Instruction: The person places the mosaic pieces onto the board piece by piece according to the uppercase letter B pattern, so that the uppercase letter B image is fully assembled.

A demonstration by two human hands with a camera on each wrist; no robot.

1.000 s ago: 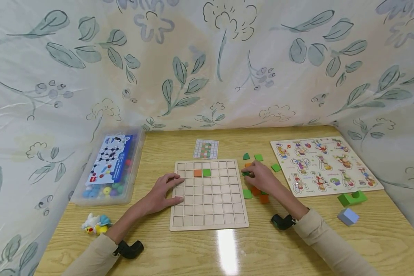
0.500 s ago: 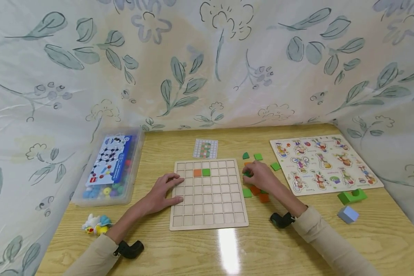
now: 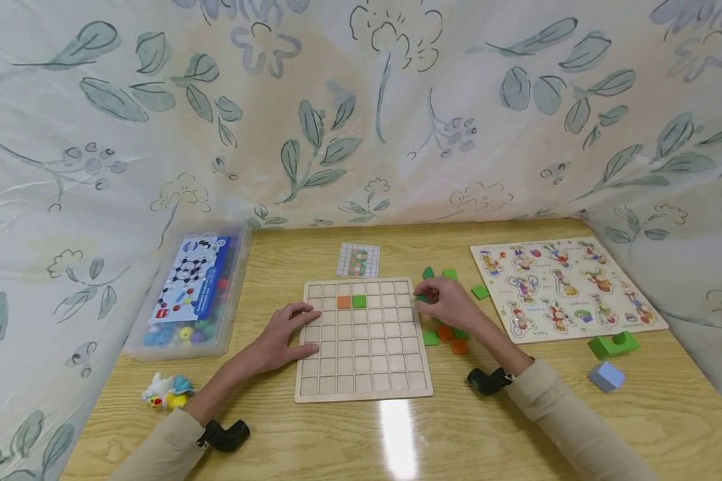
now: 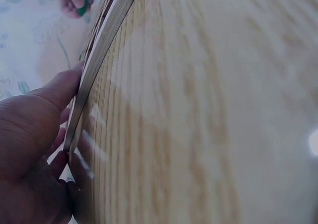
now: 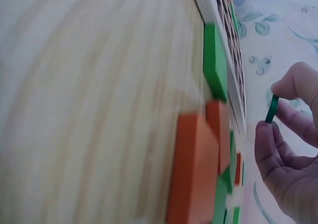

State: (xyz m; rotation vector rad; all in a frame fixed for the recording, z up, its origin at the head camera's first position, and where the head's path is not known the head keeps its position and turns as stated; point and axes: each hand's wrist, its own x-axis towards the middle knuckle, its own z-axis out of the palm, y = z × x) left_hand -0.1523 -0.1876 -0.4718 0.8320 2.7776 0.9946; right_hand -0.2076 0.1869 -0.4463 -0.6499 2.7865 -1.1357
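Observation:
A wooden grid board [image 3: 362,383] lies mid-table, with an orange tile [image 3: 343,302] and a light green tile [image 3: 359,301] side by side in its second row from the far edge. My left hand [image 3: 277,341] rests at the board's left edge, thumb and fingers spread; the left wrist view shows the thumb against the rim [image 4: 94,60]. Between thumb and fingertips my right hand [image 3: 450,306] pinches a small dark green tile [image 5: 272,109], raised over the board's right edge. Beneath and beside that hand lie loose tiles, among them an orange one [image 3: 459,346] and a green one [image 3: 430,338].
Behind the board is a printed pattern card [image 3: 358,260]. A clear plastic box [image 3: 207,344] of beads stands left, small toys [image 3: 168,391] in front of it. To the right lie a picture puzzle board [image 3: 541,294], a green block [image 3: 604,346] and a blue block [image 3: 607,376].
The right hand has lifted the dark green tile from the loose pile and moved slightly left to the board's edge. The left hand has stayed in place.

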